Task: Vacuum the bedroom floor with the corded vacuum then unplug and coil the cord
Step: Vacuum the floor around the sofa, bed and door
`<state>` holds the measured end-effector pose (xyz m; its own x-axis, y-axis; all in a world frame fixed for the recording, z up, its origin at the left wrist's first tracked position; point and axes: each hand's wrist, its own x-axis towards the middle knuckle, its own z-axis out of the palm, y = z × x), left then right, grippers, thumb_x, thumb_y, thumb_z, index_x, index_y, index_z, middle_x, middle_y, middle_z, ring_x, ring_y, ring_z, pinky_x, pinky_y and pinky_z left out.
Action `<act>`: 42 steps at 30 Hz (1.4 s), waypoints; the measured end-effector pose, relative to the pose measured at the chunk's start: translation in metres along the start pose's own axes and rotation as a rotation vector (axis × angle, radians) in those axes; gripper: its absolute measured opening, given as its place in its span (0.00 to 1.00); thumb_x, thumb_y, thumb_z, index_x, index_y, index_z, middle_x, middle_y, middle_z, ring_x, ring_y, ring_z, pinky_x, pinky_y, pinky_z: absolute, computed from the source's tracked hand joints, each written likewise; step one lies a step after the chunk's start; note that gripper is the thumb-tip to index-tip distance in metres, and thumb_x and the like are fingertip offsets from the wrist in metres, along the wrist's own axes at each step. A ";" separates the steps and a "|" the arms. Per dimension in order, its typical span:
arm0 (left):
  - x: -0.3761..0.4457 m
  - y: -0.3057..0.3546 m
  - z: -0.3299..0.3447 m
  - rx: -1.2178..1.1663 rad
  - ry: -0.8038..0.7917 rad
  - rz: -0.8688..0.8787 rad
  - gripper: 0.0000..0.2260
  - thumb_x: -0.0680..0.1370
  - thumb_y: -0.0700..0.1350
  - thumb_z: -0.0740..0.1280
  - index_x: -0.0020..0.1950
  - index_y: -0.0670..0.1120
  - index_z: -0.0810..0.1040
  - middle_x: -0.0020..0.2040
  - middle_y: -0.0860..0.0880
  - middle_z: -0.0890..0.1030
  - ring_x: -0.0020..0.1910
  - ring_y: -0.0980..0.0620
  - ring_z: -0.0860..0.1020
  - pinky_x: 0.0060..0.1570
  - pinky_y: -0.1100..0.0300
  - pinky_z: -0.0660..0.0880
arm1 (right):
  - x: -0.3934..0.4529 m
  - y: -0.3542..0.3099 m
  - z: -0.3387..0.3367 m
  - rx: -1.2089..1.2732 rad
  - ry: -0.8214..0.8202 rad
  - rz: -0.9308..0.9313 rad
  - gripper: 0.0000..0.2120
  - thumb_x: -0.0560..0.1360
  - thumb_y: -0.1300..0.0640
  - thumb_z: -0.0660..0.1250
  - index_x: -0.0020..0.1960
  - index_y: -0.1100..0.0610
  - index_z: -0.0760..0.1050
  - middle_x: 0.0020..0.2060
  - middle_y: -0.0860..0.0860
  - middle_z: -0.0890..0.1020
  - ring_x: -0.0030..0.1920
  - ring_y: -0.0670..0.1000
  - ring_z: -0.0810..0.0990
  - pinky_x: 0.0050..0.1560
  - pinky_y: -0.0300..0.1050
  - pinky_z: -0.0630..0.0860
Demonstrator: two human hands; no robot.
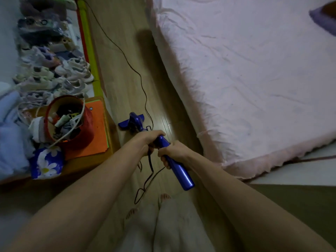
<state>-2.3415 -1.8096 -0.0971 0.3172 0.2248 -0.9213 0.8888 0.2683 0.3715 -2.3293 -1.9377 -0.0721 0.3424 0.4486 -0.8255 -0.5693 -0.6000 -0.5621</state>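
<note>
The vacuum (171,157) is a slim stick model in glossy dark blue, its tube-shaped body slanting down from the hands to a small blue floor head (131,122) that rests on the wooden floor (116,73) in the strip between the bed and the shelf. A thin dark cord (127,60) runs from the handle area away along the floor toward the far wall, and a loose loop of it hangs below the hands. There is one vacuum, one cord and two hands: the left hand (148,142) grips the upper part of the body with fingers curled round it, and the right hand (171,154) is wrapped round the body just behind it. Two bare feet show at the bottom. The floor is light wood planks. To the right lies a bed (254,79) under a pale pink cover; to the left sit a heap of shoes (52,70), one red bucket (72,124) of oddments and an orange board (98,131).
</note>
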 end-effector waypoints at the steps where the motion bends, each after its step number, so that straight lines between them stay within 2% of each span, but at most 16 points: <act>1: -0.002 0.002 -0.002 0.033 0.004 0.009 0.13 0.73 0.50 0.71 0.51 0.44 0.74 0.38 0.46 0.77 0.32 0.55 0.71 0.32 0.64 0.69 | -0.005 -0.001 0.005 0.002 0.006 -0.013 0.09 0.75 0.63 0.66 0.55 0.59 0.70 0.33 0.51 0.77 0.29 0.46 0.76 0.34 0.38 0.75; 5: -0.028 -0.002 -0.008 0.233 -0.031 0.093 0.16 0.74 0.50 0.69 0.56 0.43 0.72 0.38 0.45 0.76 0.32 0.54 0.72 0.28 0.62 0.66 | -0.031 0.011 0.028 0.079 0.090 -0.072 0.08 0.76 0.63 0.65 0.54 0.58 0.70 0.33 0.51 0.77 0.28 0.45 0.76 0.31 0.37 0.75; 9: -0.048 -0.004 -0.021 0.340 -0.049 0.239 0.20 0.74 0.49 0.69 0.61 0.42 0.70 0.37 0.46 0.76 0.30 0.55 0.72 0.27 0.63 0.66 | -0.044 0.017 0.051 0.143 0.164 -0.121 0.13 0.76 0.63 0.66 0.59 0.58 0.70 0.34 0.51 0.78 0.28 0.45 0.76 0.30 0.38 0.75; 13: -0.068 -0.009 -0.034 0.453 -0.088 0.360 0.26 0.75 0.50 0.68 0.67 0.40 0.66 0.38 0.46 0.75 0.31 0.55 0.71 0.27 0.64 0.67 | -0.061 0.021 0.081 0.230 0.235 -0.197 0.13 0.75 0.63 0.66 0.59 0.59 0.70 0.33 0.51 0.78 0.27 0.45 0.77 0.31 0.39 0.76; 18: -0.082 -0.025 -0.024 0.539 -0.169 0.387 0.21 0.73 0.52 0.69 0.60 0.41 0.72 0.40 0.45 0.76 0.33 0.54 0.72 0.33 0.62 0.70 | -0.089 0.040 0.094 0.265 0.302 -0.235 0.09 0.75 0.64 0.66 0.53 0.57 0.70 0.31 0.51 0.77 0.25 0.45 0.76 0.31 0.39 0.75; 20: -0.086 -0.035 -0.015 0.581 -0.221 0.391 0.21 0.73 0.53 0.68 0.59 0.41 0.72 0.46 0.42 0.78 0.40 0.50 0.75 0.45 0.60 0.76 | -0.100 0.051 0.099 0.316 0.340 -0.244 0.07 0.75 0.63 0.66 0.51 0.58 0.70 0.30 0.51 0.77 0.26 0.46 0.76 0.31 0.39 0.75; 22: -0.089 -0.048 -0.006 0.615 -0.286 0.359 0.23 0.73 0.53 0.69 0.61 0.41 0.71 0.51 0.41 0.78 0.46 0.48 0.76 0.56 0.56 0.75 | -0.107 0.066 0.107 0.361 0.376 -0.216 0.05 0.76 0.62 0.66 0.49 0.58 0.71 0.29 0.51 0.77 0.26 0.46 0.75 0.31 0.40 0.75; 23: -0.091 -0.056 -0.002 0.644 -0.303 0.342 0.23 0.73 0.53 0.69 0.61 0.41 0.71 0.50 0.41 0.78 0.45 0.48 0.75 0.55 0.57 0.75 | -0.108 0.074 0.111 0.372 0.393 -0.193 0.05 0.75 0.63 0.66 0.50 0.59 0.71 0.29 0.51 0.77 0.26 0.46 0.75 0.32 0.40 0.75; 26: -0.092 -0.081 0.009 0.707 -0.288 0.306 0.17 0.74 0.51 0.69 0.55 0.42 0.72 0.44 0.44 0.76 0.40 0.51 0.74 0.45 0.62 0.73 | -0.113 0.100 0.125 0.428 0.437 -0.144 0.08 0.74 0.63 0.66 0.52 0.59 0.71 0.29 0.51 0.78 0.26 0.46 0.76 0.31 0.40 0.76; 30: -0.100 -0.126 0.028 0.747 -0.318 0.300 0.12 0.74 0.48 0.71 0.49 0.43 0.72 0.45 0.44 0.77 0.47 0.50 0.77 0.56 0.59 0.74 | -0.128 0.141 0.148 0.626 0.504 -0.132 0.06 0.75 0.64 0.65 0.52 0.60 0.71 0.30 0.51 0.76 0.27 0.47 0.75 0.30 0.39 0.75; 32: -0.105 -0.156 0.038 0.757 -0.323 0.285 0.12 0.74 0.48 0.70 0.48 0.44 0.71 0.45 0.44 0.77 0.46 0.51 0.78 0.53 0.60 0.76 | -0.136 0.169 0.161 0.669 0.539 -0.122 0.05 0.75 0.64 0.64 0.51 0.60 0.71 0.30 0.52 0.76 0.27 0.48 0.75 0.30 0.40 0.74; 34: -0.109 -0.181 0.042 0.795 -0.337 0.268 0.12 0.74 0.49 0.70 0.50 0.44 0.72 0.43 0.45 0.77 0.41 0.53 0.77 0.45 0.62 0.75 | -0.141 0.191 0.173 0.686 0.557 -0.110 0.04 0.75 0.65 0.64 0.49 0.60 0.72 0.29 0.52 0.76 0.27 0.48 0.75 0.29 0.40 0.74; 39: -0.115 -0.237 0.046 0.879 -0.350 0.245 0.15 0.73 0.48 0.71 0.55 0.43 0.73 0.42 0.47 0.77 0.34 0.55 0.76 0.32 0.64 0.72 | -0.158 0.235 0.201 0.753 0.575 -0.090 0.03 0.75 0.66 0.64 0.48 0.60 0.72 0.28 0.52 0.75 0.25 0.47 0.74 0.26 0.39 0.74; 42: -0.121 -0.262 0.054 0.905 -0.359 0.243 0.14 0.74 0.50 0.70 0.53 0.44 0.74 0.39 0.48 0.76 0.31 0.56 0.73 0.30 0.64 0.70 | -0.170 0.259 0.209 0.805 0.581 -0.101 0.07 0.76 0.68 0.62 0.51 0.59 0.71 0.28 0.52 0.74 0.24 0.47 0.73 0.23 0.38 0.73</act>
<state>-2.5949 -1.9576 -0.0896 0.4720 -0.1572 -0.8675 0.6563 -0.5943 0.4648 -2.6915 -2.0306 -0.0667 0.6074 -0.0504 -0.7928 -0.7806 0.1473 -0.6074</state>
